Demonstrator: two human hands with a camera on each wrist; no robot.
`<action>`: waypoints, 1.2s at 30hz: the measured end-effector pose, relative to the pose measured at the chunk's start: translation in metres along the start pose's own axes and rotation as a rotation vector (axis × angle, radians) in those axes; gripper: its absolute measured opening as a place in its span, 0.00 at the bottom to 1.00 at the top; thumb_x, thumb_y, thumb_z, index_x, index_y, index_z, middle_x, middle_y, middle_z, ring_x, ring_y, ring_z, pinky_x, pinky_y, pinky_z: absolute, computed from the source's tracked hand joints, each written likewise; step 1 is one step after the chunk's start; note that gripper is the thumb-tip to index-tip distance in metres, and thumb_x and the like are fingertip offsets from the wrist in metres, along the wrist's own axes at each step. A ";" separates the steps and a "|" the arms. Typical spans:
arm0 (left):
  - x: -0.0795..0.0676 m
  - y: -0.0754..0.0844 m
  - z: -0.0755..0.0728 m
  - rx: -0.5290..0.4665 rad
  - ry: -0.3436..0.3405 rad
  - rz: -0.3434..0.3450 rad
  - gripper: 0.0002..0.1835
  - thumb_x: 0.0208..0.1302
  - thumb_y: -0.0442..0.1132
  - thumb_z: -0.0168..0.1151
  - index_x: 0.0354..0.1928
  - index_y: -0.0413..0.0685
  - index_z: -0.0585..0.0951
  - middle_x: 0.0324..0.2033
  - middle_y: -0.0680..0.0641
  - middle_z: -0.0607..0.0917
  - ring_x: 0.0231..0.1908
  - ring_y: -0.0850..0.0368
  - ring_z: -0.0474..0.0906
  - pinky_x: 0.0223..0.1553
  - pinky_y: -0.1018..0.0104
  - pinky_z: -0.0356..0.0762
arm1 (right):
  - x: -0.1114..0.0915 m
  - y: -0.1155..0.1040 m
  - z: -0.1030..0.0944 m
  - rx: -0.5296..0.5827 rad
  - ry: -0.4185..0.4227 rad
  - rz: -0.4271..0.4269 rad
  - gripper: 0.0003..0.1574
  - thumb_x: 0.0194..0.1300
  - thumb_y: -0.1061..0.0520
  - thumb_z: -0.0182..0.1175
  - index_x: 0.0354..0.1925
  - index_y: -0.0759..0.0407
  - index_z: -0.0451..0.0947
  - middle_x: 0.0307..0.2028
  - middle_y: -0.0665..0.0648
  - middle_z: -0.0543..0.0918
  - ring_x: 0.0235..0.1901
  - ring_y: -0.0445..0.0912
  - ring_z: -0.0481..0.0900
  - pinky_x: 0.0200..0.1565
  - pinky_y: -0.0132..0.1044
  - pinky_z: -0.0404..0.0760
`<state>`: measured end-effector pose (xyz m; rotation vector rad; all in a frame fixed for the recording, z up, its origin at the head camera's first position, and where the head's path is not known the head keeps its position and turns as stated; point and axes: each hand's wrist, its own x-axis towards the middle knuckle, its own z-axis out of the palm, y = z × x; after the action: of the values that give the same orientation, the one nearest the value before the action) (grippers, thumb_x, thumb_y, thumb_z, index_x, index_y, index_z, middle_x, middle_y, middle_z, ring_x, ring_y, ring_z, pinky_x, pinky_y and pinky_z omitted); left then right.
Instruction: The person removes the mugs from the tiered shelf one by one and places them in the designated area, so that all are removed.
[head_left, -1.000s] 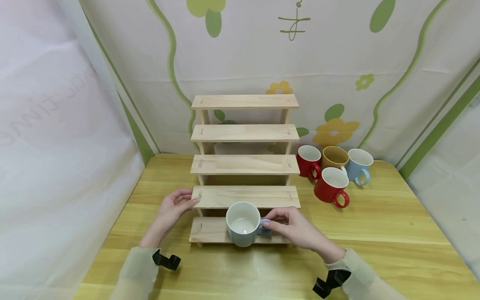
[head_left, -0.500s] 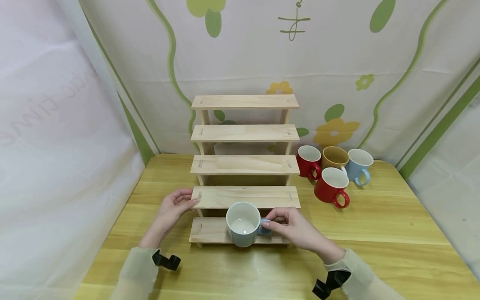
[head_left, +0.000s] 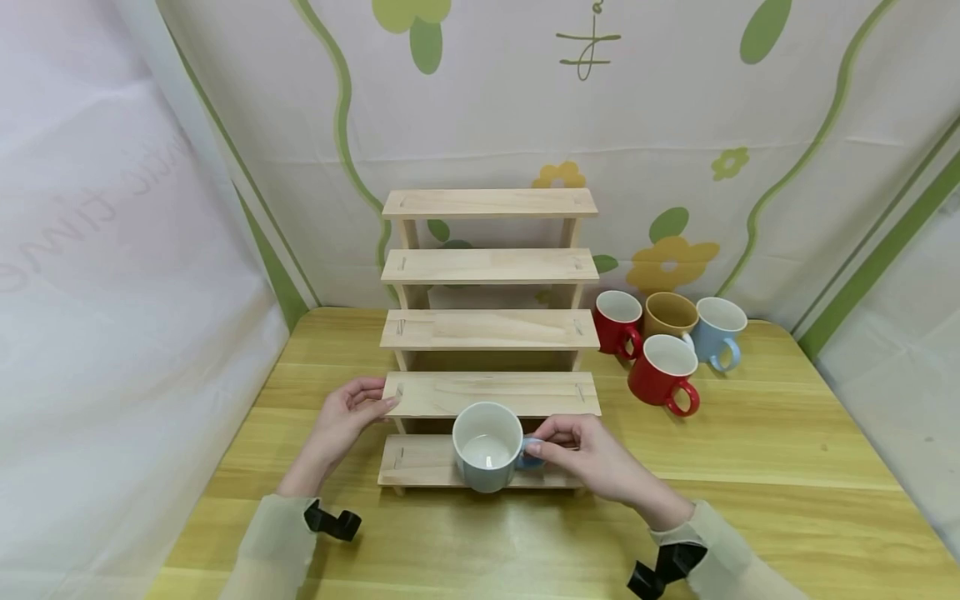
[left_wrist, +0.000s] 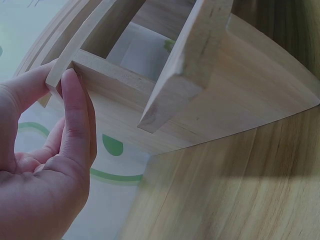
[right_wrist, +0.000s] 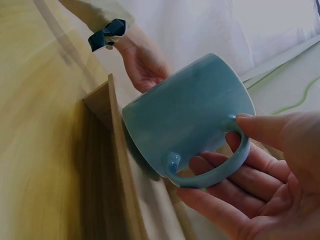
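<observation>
A light blue mug [head_left: 487, 471] with a pale inside is at the lowest step of a wooden tiered rack [head_left: 491, 329]. My right hand [head_left: 592, 458] holds the mug by its handle, thumb and fingers around the loop in the right wrist view. There the mug's base [right_wrist: 145, 155] is right at the bottom board. At the left end of the second step from the bottom, my left hand [head_left: 345, 421] pinches the board's corner between thumb and fingers. The left wrist view shows those fingers [left_wrist: 75, 115] at the board's edge.
Right of the rack, two red mugs, one behind [head_left: 609, 332] and one in front [head_left: 652, 379], stand close to a brown mug [head_left: 667, 312] and another light blue mug [head_left: 708, 337]. A patterned white cloth [head_left: 480, 108] hangs behind the wooden table [head_left: 787, 467].
The mug's rim has shifted very slightly, and my right wrist has moved a touch to the right. My left hand, the rack and the other mugs stay where they were.
</observation>
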<state>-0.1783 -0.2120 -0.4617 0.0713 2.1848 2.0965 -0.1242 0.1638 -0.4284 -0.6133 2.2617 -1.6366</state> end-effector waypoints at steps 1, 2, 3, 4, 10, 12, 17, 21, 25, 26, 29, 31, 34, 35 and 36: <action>0.000 0.000 0.000 0.000 0.000 0.000 0.22 0.66 0.29 0.67 0.58 0.28 0.72 0.45 0.39 0.81 0.39 0.56 0.83 0.46 0.55 0.85 | -0.001 -0.001 -0.001 0.001 0.003 -0.002 0.10 0.72 0.54 0.65 0.42 0.61 0.85 0.37 0.59 0.88 0.39 0.55 0.86 0.44 0.34 0.82; 0.000 0.000 0.000 0.000 0.000 0.001 0.22 0.66 0.29 0.67 0.58 0.28 0.72 0.45 0.39 0.81 0.39 0.56 0.83 0.46 0.55 0.85 | -0.001 -0.003 -0.002 0.003 0.007 -0.005 0.10 0.72 0.54 0.65 0.42 0.61 0.85 0.37 0.59 0.88 0.39 0.55 0.86 0.44 0.35 0.83; 0.000 0.000 0.000 0.001 -0.001 0.001 0.22 0.66 0.29 0.67 0.58 0.28 0.72 0.45 0.39 0.81 0.39 0.56 0.83 0.46 0.55 0.85 | -0.002 -0.005 -0.003 0.003 0.012 -0.007 0.10 0.72 0.54 0.65 0.42 0.61 0.85 0.37 0.59 0.88 0.39 0.55 0.86 0.43 0.35 0.83; 0.000 0.000 0.000 0.002 -0.002 0.001 0.22 0.67 0.29 0.67 0.58 0.28 0.72 0.46 0.39 0.81 0.39 0.55 0.83 0.46 0.55 0.85 | -0.003 -0.008 -0.005 0.002 0.016 -0.009 0.10 0.72 0.55 0.65 0.42 0.61 0.85 0.37 0.59 0.88 0.39 0.55 0.86 0.43 0.35 0.83; 0.000 0.000 -0.001 0.018 -0.006 0.001 0.23 0.67 0.31 0.68 0.58 0.27 0.72 0.46 0.38 0.81 0.40 0.56 0.83 0.47 0.54 0.84 | -0.011 -0.022 -0.019 0.045 0.045 -0.027 0.08 0.72 0.59 0.64 0.43 0.64 0.83 0.37 0.62 0.87 0.36 0.55 0.85 0.39 0.37 0.86; 0.000 0.000 -0.002 0.018 -0.006 0.002 0.23 0.67 0.31 0.68 0.58 0.27 0.72 0.46 0.38 0.81 0.40 0.56 0.83 0.46 0.56 0.85 | -0.013 -0.027 -0.025 0.069 0.058 -0.046 0.07 0.72 0.61 0.64 0.43 0.66 0.83 0.38 0.63 0.87 0.37 0.54 0.86 0.42 0.43 0.87; 0.000 0.000 -0.001 0.014 -0.002 0.003 0.23 0.67 0.30 0.68 0.58 0.27 0.72 0.46 0.38 0.81 0.39 0.56 0.83 0.44 0.62 0.85 | -0.019 -0.037 -0.041 0.069 0.129 -0.098 0.06 0.72 0.64 0.63 0.44 0.68 0.82 0.39 0.63 0.87 0.38 0.51 0.87 0.45 0.47 0.87; 0.000 0.000 -0.001 0.018 -0.002 0.001 0.23 0.67 0.31 0.68 0.59 0.26 0.72 0.46 0.38 0.81 0.39 0.56 0.83 0.43 0.63 0.85 | -0.025 -0.044 -0.057 0.043 0.210 -0.110 0.07 0.73 0.65 0.61 0.44 0.71 0.80 0.39 0.66 0.87 0.39 0.50 0.88 0.45 0.43 0.86; 0.000 0.000 0.000 0.010 0.000 -0.004 0.23 0.67 0.30 0.68 0.59 0.27 0.72 0.46 0.37 0.81 0.39 0.55 0.83 0.43 0.63 0.85 | -0.032 -0.049 -0.074 0.036 0.284 -0.126 0.08 0.74 0.65 0.59 0.45 0.73 0.79 0.41 0.68 0.86 0.41 0.50 0.88 0.45 0.43 0.86; 0.000 0.000 0.000 0.009 -0.001 -0.004 0.23 0.67 0.30 0.68 0.59 0.27 0.72 0.47 0.37 0.81 0.39 0.55 0.83 0.43 0.63 0.85 | -0.034 -0.050 -0.078 0.045 0.303 -0.133 0.08 0.74 0.66 0.59 0.45 0.74 0.79 0.42 0.67 0.86 0.41 0.50 0.88 0.45 0.43 0.86; 0.000 -0.001 -0.001 0.006 -0.001 -0.006 0.23 0.67 0.30 0.68 0.59 0.27 0.72 0.47 0.37 0.81 0.40 0.55 0.83 0.43 0.63 0.85 | -0.039 -0.054 -0.091 0.055 0.358 -0.152 0.09 0.75 0.66 0.58 0.46 0.75 0.78 0.42 0.65 0.87 0.41 0.49 0.87 0.43 0.41 0.87; 0.000 -0.001 -0.001 0.010 -0.004 -0.005 0.24 0.67 0.30 0.68 0.59 0.27 0.71 0.47 0.37 0.81 0.40 0.56 0.83 0.44 0.63 0.85 | -0.042 -0.055 -0.100 0.068 0.401 -0.153 0.09 0.74 0.66 0.59 0.47 0.75 0.79 0.41 0.62 0.87 0.40 0.48 0.88 0.42 0.38 0.87; 0.000 -0.001 -0.002 0.013 -0.007 -0.002 0.24 0.67 0.31 0.68 0.59 0.27 0.71 0.47 0.37 0.80 0.40 0.56 0.83 0.44 0.63 0.84 | -0.048 -0.056 -0.112 0.103 0.464 -0.153 0.09 0.74 0.66 0.60 0.47 0.73 0.80 0.40 0.59 0.88 0.39 0.46 0.88 0.41 0.35 0.86; 0.000 -0.001 -0.002 0.016 -0.007 0.000 0.24 0.67 0.31 0.68 0.59 0.27 0.71 0.47 0.37 0.80 0.40 0.56 0.83 0.44 0.63 0.84 | -0.050 -0.056 -0.117 0.123 0.482 -0.159 0.08 0.73 0.66 0.60 0.47 0.72 0.81 0.40 0.58 0.89 0.38 0.46 0.88 0.41 0.34 0.86; 0.000 -0.001 -0.002 0.017 -0.008 0.000 0.24 0.67 0.32 0.68 0.59 0.27 0.71 0.47 0.37 0.80 0.40 0.56 0.83 0.44 0.63 0.84 | -0.051 -0.056 -0.121 0.155 0.501 -0.168 0.08 0.73 0.67 0.60 0.46 0.73 0.81 0.39 0.58 0.89 0.38 0.45 0.88 0.41 0.35 0.86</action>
<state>-0.1782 -0.2136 -0.4622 0.0810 2.1988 2.0741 -0.1255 0.2741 -0.3381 -0.3947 2.4246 -2.2323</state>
